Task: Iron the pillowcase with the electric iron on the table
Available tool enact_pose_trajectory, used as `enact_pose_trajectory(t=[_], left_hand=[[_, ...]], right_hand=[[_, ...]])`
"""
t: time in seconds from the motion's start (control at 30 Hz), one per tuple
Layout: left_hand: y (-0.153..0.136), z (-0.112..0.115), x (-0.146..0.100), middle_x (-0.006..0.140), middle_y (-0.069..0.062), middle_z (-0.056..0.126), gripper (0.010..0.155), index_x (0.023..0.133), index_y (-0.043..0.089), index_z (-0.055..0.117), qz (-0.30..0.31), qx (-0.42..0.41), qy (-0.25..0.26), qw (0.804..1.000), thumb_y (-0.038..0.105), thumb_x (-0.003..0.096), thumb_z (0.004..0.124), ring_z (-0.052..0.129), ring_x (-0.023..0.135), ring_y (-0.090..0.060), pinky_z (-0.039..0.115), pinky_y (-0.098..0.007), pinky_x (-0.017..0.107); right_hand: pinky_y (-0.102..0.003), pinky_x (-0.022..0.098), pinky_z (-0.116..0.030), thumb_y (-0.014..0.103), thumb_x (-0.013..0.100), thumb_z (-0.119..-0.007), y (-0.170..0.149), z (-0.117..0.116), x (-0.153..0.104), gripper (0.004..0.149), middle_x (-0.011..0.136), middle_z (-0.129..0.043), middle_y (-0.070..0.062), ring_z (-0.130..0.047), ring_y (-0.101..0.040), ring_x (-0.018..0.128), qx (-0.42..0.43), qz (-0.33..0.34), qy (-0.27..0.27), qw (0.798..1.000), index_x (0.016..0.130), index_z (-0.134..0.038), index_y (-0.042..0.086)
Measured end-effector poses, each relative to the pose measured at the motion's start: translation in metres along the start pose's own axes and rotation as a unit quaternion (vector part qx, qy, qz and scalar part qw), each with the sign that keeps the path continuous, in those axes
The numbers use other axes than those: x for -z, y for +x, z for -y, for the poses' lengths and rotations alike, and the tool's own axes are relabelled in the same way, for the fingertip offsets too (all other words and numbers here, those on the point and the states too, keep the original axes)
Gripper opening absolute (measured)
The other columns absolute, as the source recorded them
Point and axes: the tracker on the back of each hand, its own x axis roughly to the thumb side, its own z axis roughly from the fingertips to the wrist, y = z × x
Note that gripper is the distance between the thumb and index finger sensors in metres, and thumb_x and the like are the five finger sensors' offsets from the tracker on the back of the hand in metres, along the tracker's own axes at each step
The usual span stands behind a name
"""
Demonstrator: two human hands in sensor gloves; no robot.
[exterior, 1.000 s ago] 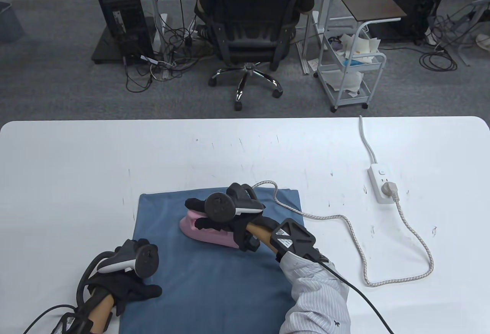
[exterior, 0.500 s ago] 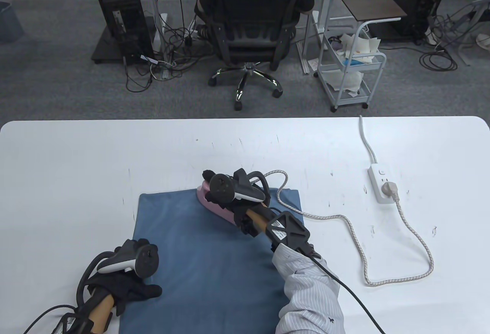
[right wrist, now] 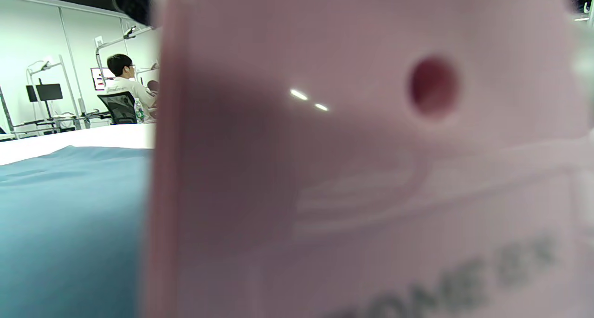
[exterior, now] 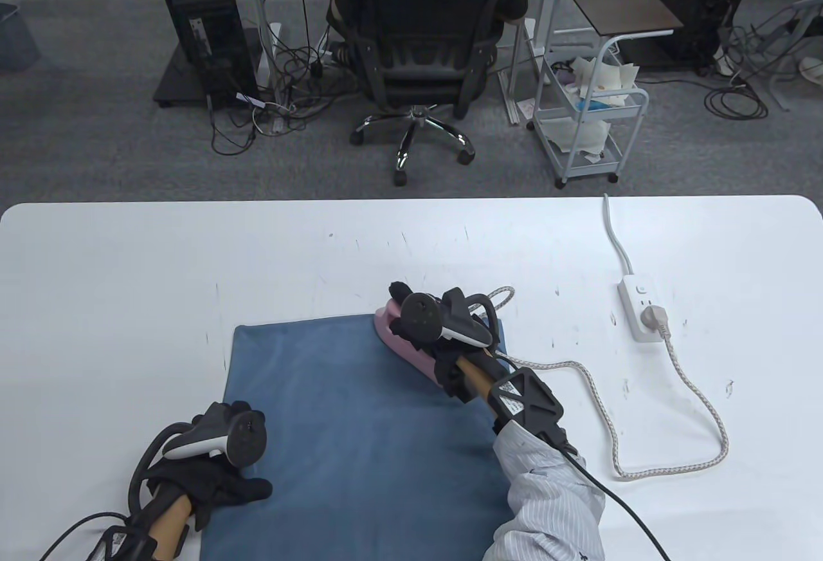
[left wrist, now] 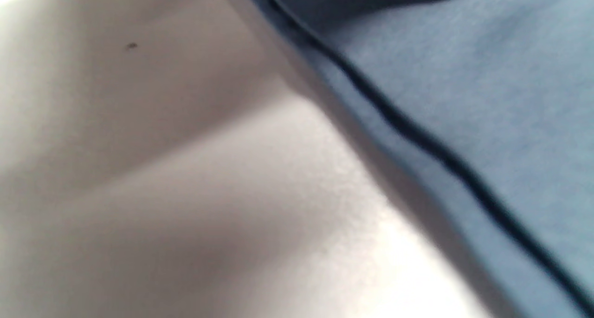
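Note:
A blue pillowcase [exterior: 360, 439] lies flat on the white table [exterior: 128, 278]. My right hand [exterior: 418, 329] grips the handle of a pink electric iron [exterior: 402, 345] that rests on the pillowcase near its far right corner. The iron's pink body [right wrist: 362, 169] fills the right wrist view, with the pillowcase [right wrist: 69, 225] beside it. My left hand [exterior: 222, 487] rests flat on the pillowcase's near left edge and holds it down. The left wrist view shows only the pillowcase's hem [left wrist: 464, 104] on the table [left wrist: 185, 192].
The iron's braided cord [exterior: 643, 406] loops over the table's right side to a white power strip [exterior: 640, 310]. An office chair [exterior: 418, 40] and a white cart [exterior: 588, 117] stand beyond the table's far edge.
My right hand has slid the iron from the pillowcase's middle away from me and to the right, to the far right corner. My left hand has not moved.

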Motion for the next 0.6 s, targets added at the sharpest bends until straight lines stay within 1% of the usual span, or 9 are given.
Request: enact_pose_trajectory(t=[0.1, 0.17, 0.27, 0.37, 0.43, 0.53, 0.6], left_hand=[[0.0, 0.0, 0.0, 0.107, -0.027, -0.019, 0.108, 0.105, 0.007, -0.012, 0.0, -0.001, 0.0, 1.0, 0.067, 0.0439, 0.054, -0.007, 0.098, -0.055, 0.01, -0.066, 0.07], [0.0, 0.0, 0.0, 0.107, -0.027, -0.019, 0.108, 0.105, 0.007, -0.012, 0.0, -0.001, 0.001, 1.0, 0.067, 0.0439, 0.054, -0.007, 0.098, -0.055, 0.01, -0.065, 0.07], [0.0, 0.0, 0.0, 0.107, -0.027, -0.019, 0.108, 0.105, 0.008, -0.013, 0.0, -0.001, 0.001, 1.0, 0.067, 0.0439, 0.054, -0.007, 0.098, -0.055, 0.01, -0.066, 0.07], [0.0, 0.0, 0.0, 0.107, -0.027, -0.019, 0.108, 0.105, 0.007, -0.012, 0.0, -0.001, 0.001, 1.0, 0.067, 0.0439, 0.054, -0.007, 0.098, -0.055, 0.011, -0.066, 0.07], [0.0, 0.0, 0.0, 0.107, -0.027, -0.019, 0.108, 0.105, 0.008, -0.012, 0.0, -0.001, 0.001, 1.0, 0.067, 0.0439, 0.054, -0.007, 0.098, -0.055, 0.01, -0.066, 0.07], [0.0, 0.0, 0.0, 0.107, -0.027, -0.019, 0.108, 0.105, 0.008, -0.012, -0.001, -0.002, 0.001, 1.0, 0.067, 0.0439, 0.054, -0.007, 0.098, -0.055, 0.011, -0.066, 0.07], [0.0, 0.0, 0.0, 0.107, -0.027, -0.019, 0.108, 0.105, 0.008, -0.012, 0.0, -0.003, 0.002, 1.0, 0.067, 0.044, 0.054, -0.007, 0.098, -0.055, 0.01, -0.066, 0.07]], right_hand=[[-0.028, 0.032, -0.086, 0.044, 0.054, -0.063, 0.0, 0.003, -0.016, 0.066, 0.072, -0.087, -0.008, -0.094, -0.013, 0.039, -0.002, 0.027, 0.014, 1.0, 0.109, -0.045, 0.012], [-0.028, 0.032, -0.086, 0.044, 0.054, -0.063, -0.006, 0.005, -0.021, 0.066, 0.072, -0.087, -0.007, -0.094, -0.013, 0.039, -0.001, 0.026, 0.019, 0.999, 0.109, -0.045, 0.013], [-0.028, 0.032, -0.086, 0.044, 0.054, -0.063, -0.023, 0.008, -0.026, 0.066, 0.072, -0.087, -0.007, -0.094, -0.013, 0.039, 0.003, -0.006, 0.011, 1.0, 0.109, -0.045, 0.013], [-0.027, 0.031, -0.086, 0.044, 0.054, -0.063, -0.04, 0.01, -0.029, 0.066, 0.071, -0.087, -0.007, -0.094, -0.013, 0.038, -0.016, -0.047, -0.01, 0.999, 0.109, -0.046, 0.012], [-0.027, 0.032, -0.086, 0.044, 0.054, -0.063, -0.048, 0.011, -0.032, 0.066, 0.071, -0.087, -0.008, -0.094, -0.013, 0.038, -0.016, -0.065, -0.011, 0.998, 0.109, -0.045, 0.012], [-0.028, 0.032, -0.086, 0.044, 0.054, -0.063, -0.048, 0.014, -0.038, 0.066, 0.072, -0.087, -0.007, -0.094, -0.013, 0.039, -0.019, -0.052, -0.001, 0.998, 0.109, -0.045, 0.012], [-0.027, 0.033, -0.086, 0.045, 0.054, -0.063, -0.049, 0.016, -0.044, 0.066, 0.072, -0.087, -0.006, -0.094, -0.012, 0.039, -0.012, -0.013, 0.017, 1.0, 0.109, -0.044, 0.014]])
